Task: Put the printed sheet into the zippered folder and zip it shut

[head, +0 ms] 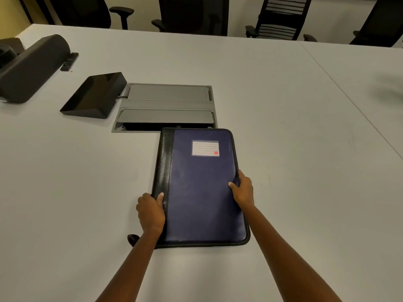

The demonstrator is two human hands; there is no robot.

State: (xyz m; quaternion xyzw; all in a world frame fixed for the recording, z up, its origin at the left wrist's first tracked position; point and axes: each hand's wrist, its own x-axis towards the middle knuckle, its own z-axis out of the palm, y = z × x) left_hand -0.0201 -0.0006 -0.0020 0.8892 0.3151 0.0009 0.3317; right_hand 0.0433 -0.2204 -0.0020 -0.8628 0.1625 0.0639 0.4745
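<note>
While the zippered folder lies closed and flat on the white table, blue cover and label pocket up, both hands hold it by its long edges. The left hand wraps the black spine side, thumb on top and fingers curled under the edge; the right hand clasps the opposite, zippered edge the same way, thumb pressed on the cover. Gripping both sides like this probably squares and steadies the folder, either to settle it in place or to get at the zipper running round its rim. No printed sheet is visible anywhere on the table, so whether it is already inside I cannot tell, nor how far the zipper is drawn. A small dark tab pokes out near the left wrist, possibly a pull or strap. Beyond the far end sits a grey cable hatch which the folder's top edge overlaps; a black wedge-shaped device and a long dark unit lie well to the left. Office chairs line the far side. Nothing crowds the hands.
</note>
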